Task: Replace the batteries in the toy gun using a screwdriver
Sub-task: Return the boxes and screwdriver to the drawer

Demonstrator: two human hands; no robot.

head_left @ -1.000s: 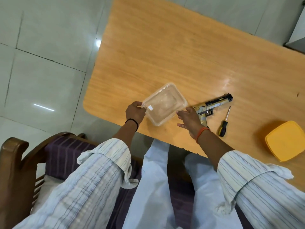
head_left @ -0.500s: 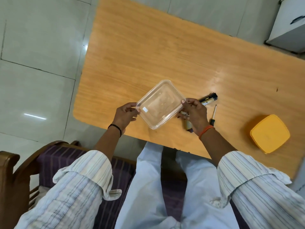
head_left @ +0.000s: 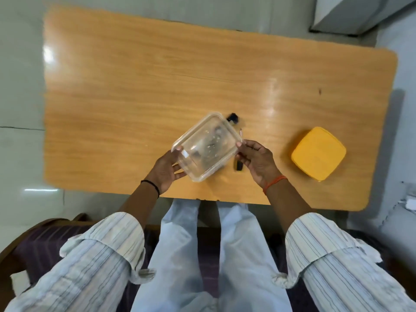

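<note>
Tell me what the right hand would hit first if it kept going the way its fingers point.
The right hand points up-left, already pinching the clear container. Beyond that, likely the toy gun beneath, though depth is unclear.

Both forearms reach forward, sleeves rolled to the elbows. The left hand point(head_left: 165, 168) grips with thumb on top and fingers spread beneath; the right hand point(head_left: 256, 157) pinches with curled fingertips, palm turned inward

You can't read any words or numbers here, because the small white sticker point(head_left: 186, 154) on the clear box point(head_left: 207, 146) you hold is too blurry to show any writing.
</note>
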